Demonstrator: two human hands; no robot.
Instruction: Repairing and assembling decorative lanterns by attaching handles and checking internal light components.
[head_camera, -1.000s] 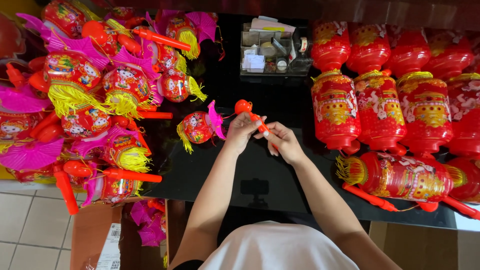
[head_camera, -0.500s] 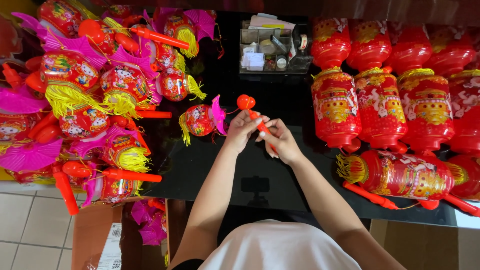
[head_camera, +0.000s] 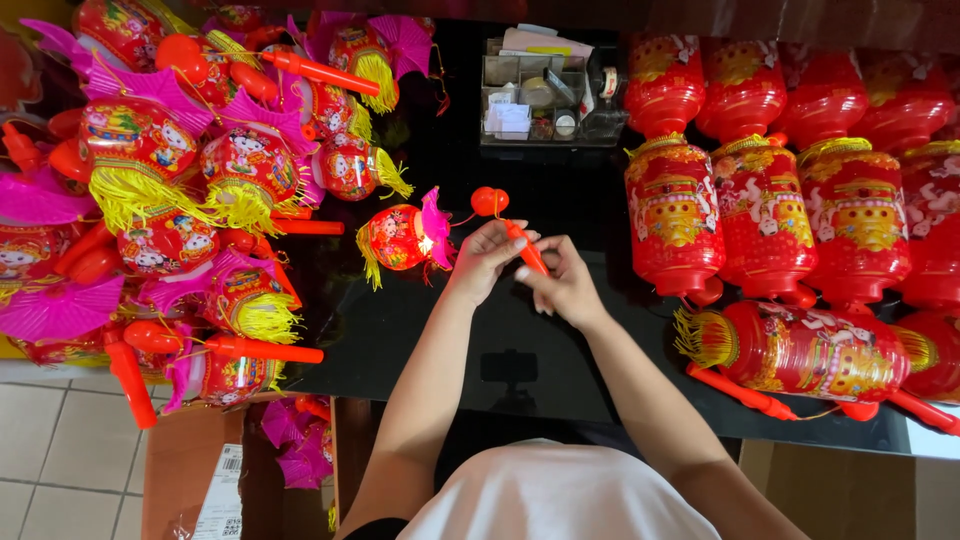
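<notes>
Both my hands meet over the black table (head_camera: 400, 330) on one orange-red plastic lantern stick (head_camera: 522, 243). My left hand (head_camera: 484, 258) pinches the stick near its middle. My right hand (head_camera: 562, 283) grips its lower end. The stick's round orange tip (head_camera: 489, 201) points up and away from me. A thin cord runs from that tip to a small round red lantern (head_camera: 398, 236) with a yellow tassel and a pink fan, lying on the table just left of my hands.
A heap of finished round lanterns (head_camera: 190, 180) with pink fans and orange sticks covers the left side. Tall red cylinder lanterns (head_camera: 760, 200) fill the right; one (head_camera: 800, 350) lies on its side. A clear organiser tray (head_camera: 545, 95) stands at the back. A cardboard box (head_camera: 190, 470) sits below left.
The stick and the small lantern have shifted slightly right and toward me with my hands; my fingers have shifted their grip along the stick. The rest is unchanged.
</notes>
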